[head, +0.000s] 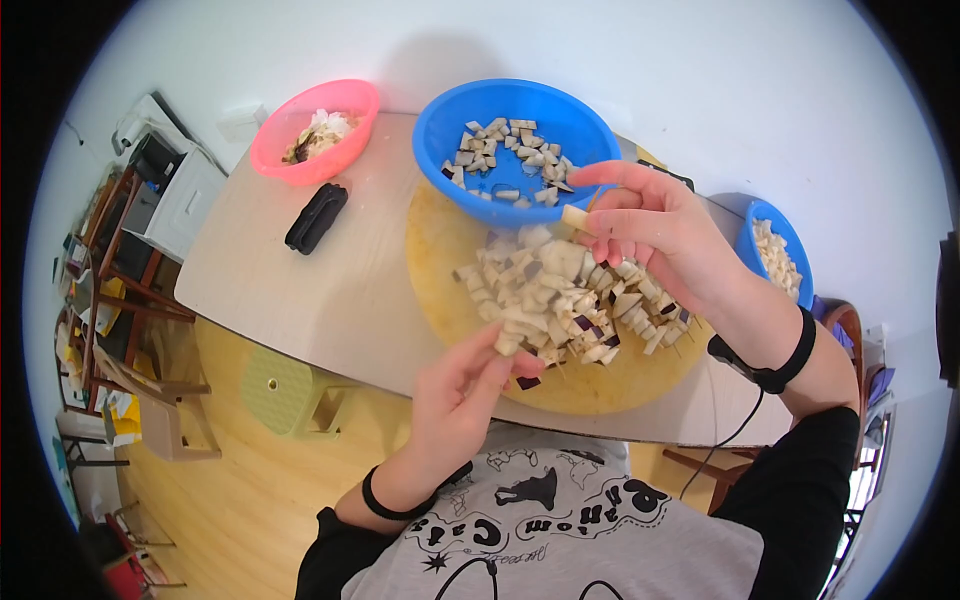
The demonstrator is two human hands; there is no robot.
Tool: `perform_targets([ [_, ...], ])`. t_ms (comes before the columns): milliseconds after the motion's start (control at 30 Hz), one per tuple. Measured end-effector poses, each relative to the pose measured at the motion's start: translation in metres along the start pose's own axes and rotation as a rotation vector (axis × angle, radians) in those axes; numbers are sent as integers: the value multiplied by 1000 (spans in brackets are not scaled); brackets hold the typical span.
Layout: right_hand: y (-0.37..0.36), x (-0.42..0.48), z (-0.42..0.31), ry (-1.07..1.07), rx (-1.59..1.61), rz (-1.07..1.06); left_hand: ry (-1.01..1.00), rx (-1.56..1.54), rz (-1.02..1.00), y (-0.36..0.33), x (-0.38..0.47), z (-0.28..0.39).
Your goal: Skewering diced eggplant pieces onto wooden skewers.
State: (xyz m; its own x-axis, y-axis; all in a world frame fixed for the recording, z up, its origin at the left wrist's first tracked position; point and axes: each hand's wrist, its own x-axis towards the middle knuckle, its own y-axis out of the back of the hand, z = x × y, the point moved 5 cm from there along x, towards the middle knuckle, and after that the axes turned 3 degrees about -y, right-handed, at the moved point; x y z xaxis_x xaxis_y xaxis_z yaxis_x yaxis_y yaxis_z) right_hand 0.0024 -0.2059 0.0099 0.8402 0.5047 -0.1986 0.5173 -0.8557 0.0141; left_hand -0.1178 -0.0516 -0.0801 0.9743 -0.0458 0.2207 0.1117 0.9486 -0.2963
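Observation:
My left hand (pixel 465 382) pinches a pale cube of eggplant (pixel 508 343) at the lower left of a heap of food pieces. My right hand (pixel 645 217) holds a thin wooden skewer (pixel 595 198) with a pale piece (pixel 575 217) near its tip, above the heap and beside the rim of the large blue basin. Diced eggplant (pixel 585 324), some pieces with purple skin, lies piled on a round yellow board (pixel 442 300); several skewer tips stick out at its right. The blue basin (pixel 517 217) holds loose eggplant chunks (pixel 491 142).
A pink basin (pixel 311 169) with scraps stands at the back left, near a black plastic object (pixel 316 219) on the table (pixel 262 277). A smaller blue basin (pixel 806 277) with pale pieces is at the right. A green stool (pixel 274 390) stands beyond the table's left front edge.

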Motion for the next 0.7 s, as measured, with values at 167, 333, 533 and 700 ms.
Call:
perform_targets([
  [167, 0, -3, -5, 129, -30, 26, 50, 40, 1, 2, 3, 0],
  [333, -2, -5, -6, 112, -41, 22, -3, 53, 17, 2, 3, 0],
  [533, -4, -12, -7, 140, -42, -24, -50, 159, -9, 3, 5, 1],
  [700, -13, -21, -15, 207, -14, -104, -139, 209, 48, 5, 3, 4],
])
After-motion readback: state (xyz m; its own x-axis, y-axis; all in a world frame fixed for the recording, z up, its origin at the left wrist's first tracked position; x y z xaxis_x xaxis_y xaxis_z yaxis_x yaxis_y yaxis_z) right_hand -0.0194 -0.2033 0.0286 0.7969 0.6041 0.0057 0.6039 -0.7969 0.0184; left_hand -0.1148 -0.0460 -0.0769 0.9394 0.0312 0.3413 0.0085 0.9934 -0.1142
